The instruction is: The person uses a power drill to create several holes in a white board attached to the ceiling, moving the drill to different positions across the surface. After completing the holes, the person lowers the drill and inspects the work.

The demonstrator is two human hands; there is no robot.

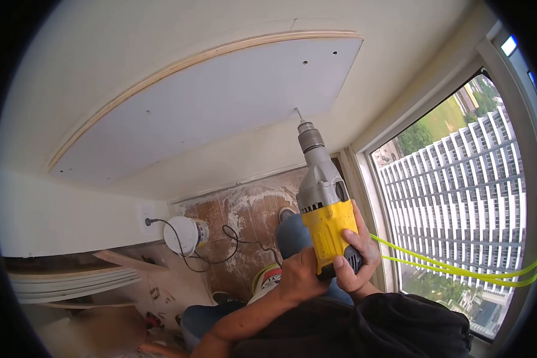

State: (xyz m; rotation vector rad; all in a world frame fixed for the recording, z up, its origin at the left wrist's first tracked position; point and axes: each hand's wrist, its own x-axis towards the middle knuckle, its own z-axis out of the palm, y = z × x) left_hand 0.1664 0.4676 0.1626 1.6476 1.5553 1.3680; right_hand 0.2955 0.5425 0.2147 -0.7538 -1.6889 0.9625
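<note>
Both hands are on a yellow and grey power drill point(331, 230), pointed away from me. My left hand point(303, 274) is closed around the lower left of its body, fingers partly hidden. My right hand point(359, 253) wraps the rear right side, the thumb lying over the back end. From the chuck point(310, 137) a thin drill bit point(299, 113) reaches to the lower edge of a pale panel point(221, 95), its tip right at the surface. The panel has a plywood-like edge and lies against the wall. Two dark holes point(305, 62) show near its right end.
A large window point(453, 209) is on the right, with a bright yellow-green cord point(459, 269) in front. A white bucket point(182, 235) and a black cable point(230, 235) from a wall socket are on the dusty tiled floor. Stacked boards point(77, 285) and another person point(107, 331) are at lower left.
</note>
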